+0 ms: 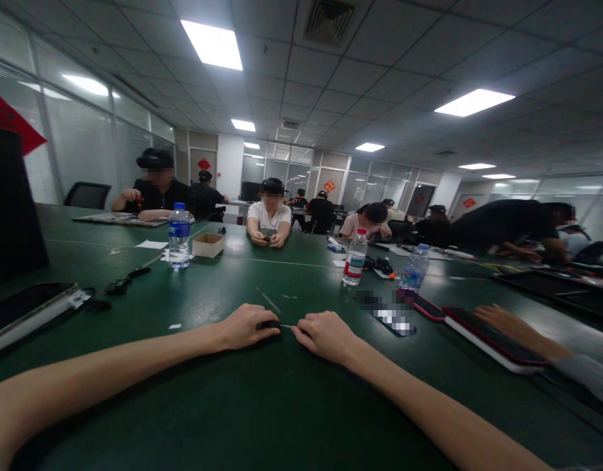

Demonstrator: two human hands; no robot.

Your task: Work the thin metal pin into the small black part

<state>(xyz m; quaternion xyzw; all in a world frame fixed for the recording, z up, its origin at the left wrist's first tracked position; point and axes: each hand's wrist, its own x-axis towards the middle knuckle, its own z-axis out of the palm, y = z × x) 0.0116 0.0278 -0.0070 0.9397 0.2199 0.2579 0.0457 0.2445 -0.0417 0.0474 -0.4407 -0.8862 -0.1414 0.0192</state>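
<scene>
On the green table [223,392], my left hand [245,325] is closed around a small black object [269,324], which sticks out between thumb and fingers. Its exact kind does not show. My right hand [326,335] faces it across a narrow gap, thumb and index finger pinched together. A thin, pale strip or rod [286,326] spans the gap, from the black object to my right fingertips. Whether the two are one piece, I cannot tell. Both forearms rest low over the tabletop.
Bottles [179,237] [355,258] [414,268] stand beyond my hands. A small open box [208,245] sits at left centre, black cable pieces [120,285] nearer left. On the right, another person's hand [510,327] rests by a red-edged case [498,340]. Other people sit around.
</scene>
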